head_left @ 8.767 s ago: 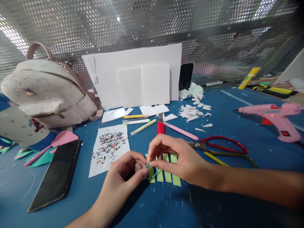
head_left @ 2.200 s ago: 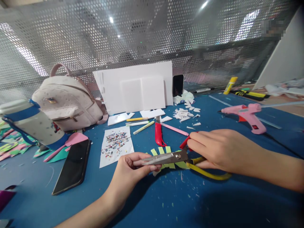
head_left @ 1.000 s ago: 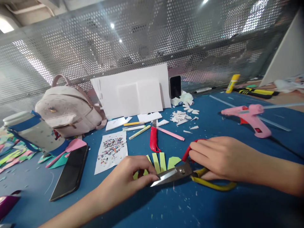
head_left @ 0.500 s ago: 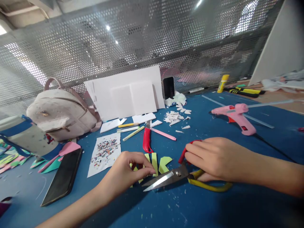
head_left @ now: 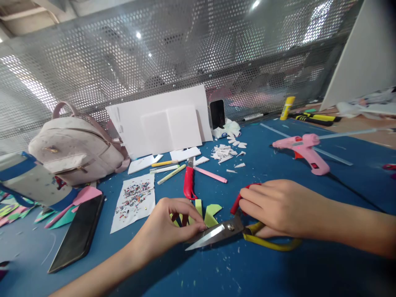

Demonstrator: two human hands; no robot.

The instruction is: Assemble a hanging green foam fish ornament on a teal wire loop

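My right hand point(head_left: 278, 206) grips the red and yellow handles of a pair of scissors point(head_left: 216, 234), whose blades lie nearly closed and point left over the blue table point(head_left: 247, 272). My left hand point(head_left: 167, 227) is curled over several light green paper strips point(head_left: 210, 213), pinching them against the table right beside the blade tips. Some strips are hidden under my fingers.
A red utility knife point(head_left: 188, 186), pink and yellow markers point(head_left: 210, 175), a paper with confetti bits point(head_left: 133, 200), a dark phone point(head_left: 77, 233), a backpack point(head_left: 74, 144), white foam boards point(head_left: 161, 121) and a pink glue gun point(head_left: 305, 148) surround the hands.
Earlier both hands pinched a thin green strip. My right hand has picked up the scissors and brought them down left; my left hand has shifted from the blade onto the green strips.
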